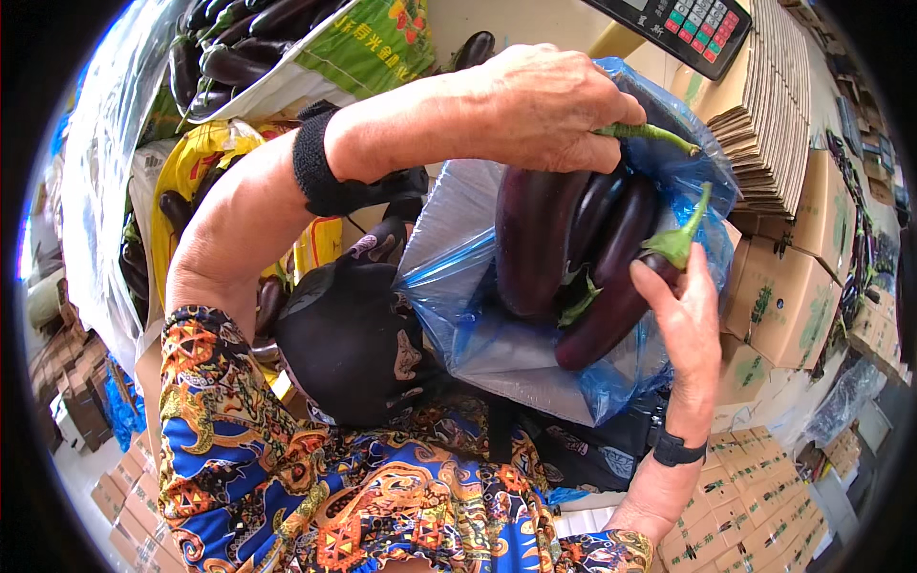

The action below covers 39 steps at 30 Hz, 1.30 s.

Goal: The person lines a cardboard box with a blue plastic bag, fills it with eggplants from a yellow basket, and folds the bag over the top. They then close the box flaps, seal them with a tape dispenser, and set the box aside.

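Note:
A blue plastic bag (444, 315) lines an open box in front of me, and several dark purple eggplants lie inside. My left hand (551, 107) is over the far side with its fingers closed around the stem end of an eggplant; a green stem (655, 134) sticks out to the right of the fingers. Which eggplant body belongs to that stem is hidden by the hand. A wide eggplant (534, 243) lies just below this hand. At the right side, my right hand (680, 315) grips another eggplant (609, 315) near its green cap, between thumb and fingers. This eggplant slants across the others.
A large white-lined container of eggplants (243, 64) stands at the far left, near a yellow bag (172, 186) with more. A scale with a keypad (680, 29) is at the top, beside stacked flat cardboard (766, 107). Closed cartons (781, 301) stand to the right.

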{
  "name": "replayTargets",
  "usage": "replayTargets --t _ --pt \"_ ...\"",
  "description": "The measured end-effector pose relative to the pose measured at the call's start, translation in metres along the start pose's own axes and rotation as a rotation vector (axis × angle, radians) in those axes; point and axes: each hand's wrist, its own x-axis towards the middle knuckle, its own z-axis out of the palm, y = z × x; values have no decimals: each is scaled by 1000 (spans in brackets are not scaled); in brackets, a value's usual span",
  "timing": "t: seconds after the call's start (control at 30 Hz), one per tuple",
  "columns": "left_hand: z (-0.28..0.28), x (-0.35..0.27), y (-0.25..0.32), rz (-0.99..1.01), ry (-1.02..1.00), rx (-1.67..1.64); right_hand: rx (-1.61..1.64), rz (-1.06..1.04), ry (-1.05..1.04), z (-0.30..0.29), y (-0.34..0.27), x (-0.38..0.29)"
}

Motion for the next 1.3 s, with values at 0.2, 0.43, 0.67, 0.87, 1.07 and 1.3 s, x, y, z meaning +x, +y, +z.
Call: replayTargets --t 0.2,0.43,0.67,0.87,1.07,1.3 --pt "-31 -20 -30 -4 155 -215 -16 -15 27 37 28 13" --pt "-99 -146 -84 -390 44 -255 -65 -57 -61 95 40 34" --pt "-37 -302 -144 -692 174 -31 -233 36 -62 89 71 50" --pt "22 -390 -146 -1134 467 -646 -342 17 -92 100 37 43" --pt "55 -475 -153 -1305 1017 -979 -238 60 -151 99 31 44" --pt "76 -492 -151 -1332 335 -508 -244 141 -209 94 20 47"
